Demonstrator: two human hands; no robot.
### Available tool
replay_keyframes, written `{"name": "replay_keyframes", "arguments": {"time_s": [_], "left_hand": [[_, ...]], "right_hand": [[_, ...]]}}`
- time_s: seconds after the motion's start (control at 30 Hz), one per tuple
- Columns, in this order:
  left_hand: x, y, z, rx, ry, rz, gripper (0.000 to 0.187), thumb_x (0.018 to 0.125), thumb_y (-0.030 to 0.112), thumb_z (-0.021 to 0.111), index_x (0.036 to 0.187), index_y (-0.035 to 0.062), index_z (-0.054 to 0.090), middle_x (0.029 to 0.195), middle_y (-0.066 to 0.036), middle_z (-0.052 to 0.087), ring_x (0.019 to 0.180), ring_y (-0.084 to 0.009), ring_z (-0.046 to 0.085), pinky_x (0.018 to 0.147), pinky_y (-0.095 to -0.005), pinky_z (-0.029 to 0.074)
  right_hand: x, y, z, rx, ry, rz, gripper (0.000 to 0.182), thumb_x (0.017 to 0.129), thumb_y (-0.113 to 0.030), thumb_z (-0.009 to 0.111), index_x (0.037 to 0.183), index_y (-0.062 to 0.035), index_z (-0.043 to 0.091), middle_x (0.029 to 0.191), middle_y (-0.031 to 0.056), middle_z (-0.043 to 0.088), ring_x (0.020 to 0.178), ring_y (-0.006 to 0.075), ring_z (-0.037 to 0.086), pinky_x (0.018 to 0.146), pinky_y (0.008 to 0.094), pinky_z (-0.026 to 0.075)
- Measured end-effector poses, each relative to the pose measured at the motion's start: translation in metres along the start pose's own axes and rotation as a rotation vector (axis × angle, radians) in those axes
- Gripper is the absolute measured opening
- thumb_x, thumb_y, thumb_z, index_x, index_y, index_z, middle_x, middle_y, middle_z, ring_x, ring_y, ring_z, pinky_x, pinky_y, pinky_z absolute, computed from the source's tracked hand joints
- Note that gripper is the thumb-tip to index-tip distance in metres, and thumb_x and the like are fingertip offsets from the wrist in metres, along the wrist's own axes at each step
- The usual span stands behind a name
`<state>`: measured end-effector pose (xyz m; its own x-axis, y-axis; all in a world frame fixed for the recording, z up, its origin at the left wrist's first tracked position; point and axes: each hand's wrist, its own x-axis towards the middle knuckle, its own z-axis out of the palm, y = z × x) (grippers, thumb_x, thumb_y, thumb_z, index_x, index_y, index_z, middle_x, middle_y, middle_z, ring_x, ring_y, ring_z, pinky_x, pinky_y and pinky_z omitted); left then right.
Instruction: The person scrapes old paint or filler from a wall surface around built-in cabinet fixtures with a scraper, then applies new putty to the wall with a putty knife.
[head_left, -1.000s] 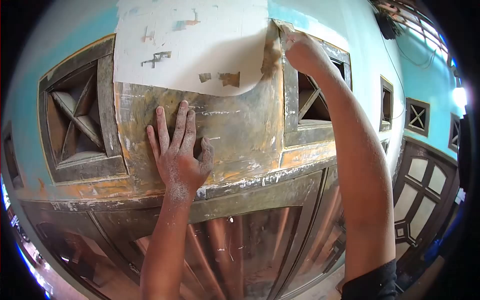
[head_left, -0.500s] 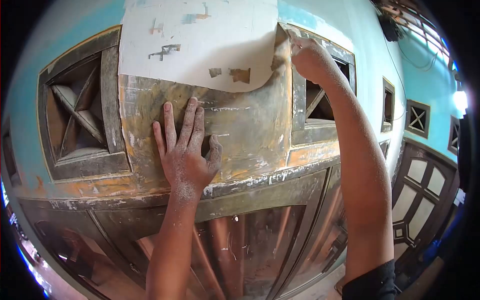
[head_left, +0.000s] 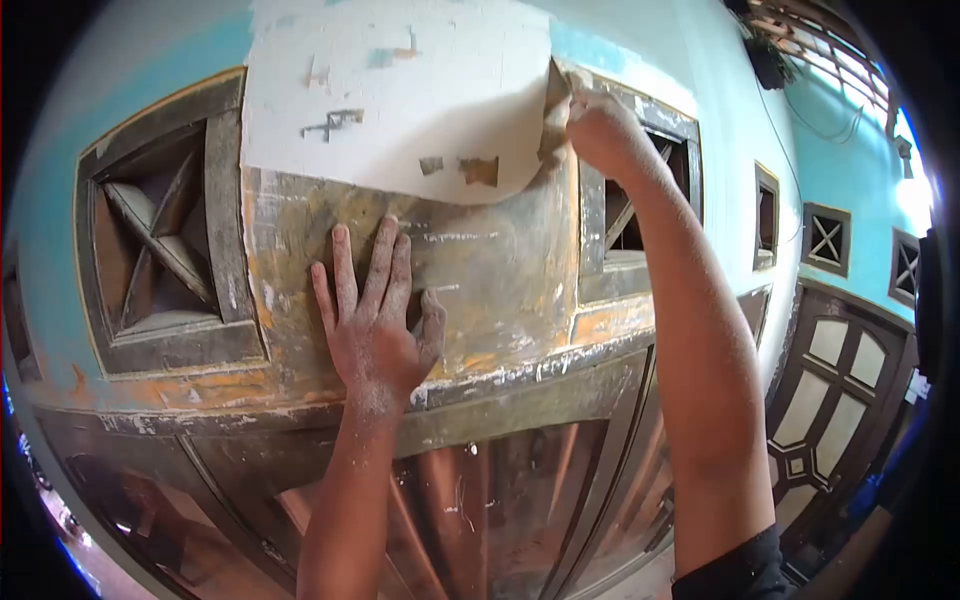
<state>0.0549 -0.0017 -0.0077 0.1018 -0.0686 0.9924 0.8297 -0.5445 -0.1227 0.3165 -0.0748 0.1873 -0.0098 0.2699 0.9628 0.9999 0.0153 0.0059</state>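
My left hand (head_left: pixel 378 325), dusted with white powder, lies with fingers spread on the bare brownish wall (head_left: pixel 500 290). Above it hangs a white sheet (head_left: pixel 400 100), its lower edge curving away from the wall, with small worn patches on it. My right hand (head_left: pixel 603 130) is closed at the sheet's right edge, pinching the curled brown and white corner beside the right vent frame. The dark backing shows where the edge folds over.
A wooden vent (head_left: pixel 165 240) with crossed slats is at the left, another vent (head_left: pixel 635 215) behind my right arm. Below runs a wooden ledge (head_left: pixel 480 385) over glass panels. A panelled door (head_left: pixel 840 390) stands at the right, under cables.
My right hand has moved slightly left and down with the sheet's edge. My left hand stays spread on the wall. The whole view has shifted a little.
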Motion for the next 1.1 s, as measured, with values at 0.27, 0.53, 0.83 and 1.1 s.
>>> {"name": "replay_keyframes", "arguments": {"time_s": [0.27, 0.53, 0.83, 1.1], "left_hand": [[-0.003, -0.001, 0.000, 0.008, -0.015, 0.007, 0.060, 0.092, 0.032, 0.058, 0.147, 0.0086, 0.060, 0.167, -0.001, 0.042, 0.159, -0.0398, 0.025, 0.127, -0.0618, 0.014], [-0.002, 0.000, -0.002, 0.012, -0.017, 0.016, 0.061, 0.091, 0.025, 0.061, 0.147, 0.0046, 0.057, 0.167, -0.003, 0.042, 0.159, -0.0401, 0.023, 0.127, -0.0603, 0.014], [-0.003, 0.001, -0.001, 0.016, -0.026, 0.009, 0.060, 0.090, 0.025, 0.062, 0.147, 0.0051, 0.058, 0.167, -0.003, 0.042, 0.159, -0.0404, 0.024, 0.127, -0.0600, 0.013], [-0.002, 0.004, 0.000, 0.028, -0.025, 0.005, 0.060, 0.091, 0.028, 0.059, 0.147, 0.0061, 0.059, 0.166, -0.002, 0.043, 0.158, -0.0414, 0.025, 0.127, -0.0617, 0.014]], "right_hand": [[0.021, 0.005, -0.004, 0.081, -0.103, 0.158, 0.035, 0.089, -0.012, 0.058, 0.119, 0.0013, 0.070, 0.121, 0.0268, 0.071, 0.111, 0.0441, 0.069, 0.097, 0.0501, 0.056], [0.008, 0.028, 0.009, -0.013, -0.051, -0.012, 0.028, 0.092, -0.012, 0.061, 0.112, 0.0035, 0.071, 0.114, 0.0245, 0.073, 0.110, 0.0428, 0.070, 0.093, 0.0502, 0.058], [0.025, 0.034, -0.004, -0.047, -0.136, 0.149, 0.032, 0.102, -0.019, 0.052, 0.126, -0.0031, 0.065, 0.087, 0.0184, 0.070, 0.059, 0.0263, 0.067, 0.051, 0.0388, 0.055], [0.018, 0.036, -0.009, -0.077, -0.189, 0.072, 0.023, 0.097, -0.006, 0.053, 0.105, 0.0066, 0.071, 0.097, 0.0217, 0.072, 0.083, 0.0278, 0.074, 0.075, 0.0367, 0.061]]}}
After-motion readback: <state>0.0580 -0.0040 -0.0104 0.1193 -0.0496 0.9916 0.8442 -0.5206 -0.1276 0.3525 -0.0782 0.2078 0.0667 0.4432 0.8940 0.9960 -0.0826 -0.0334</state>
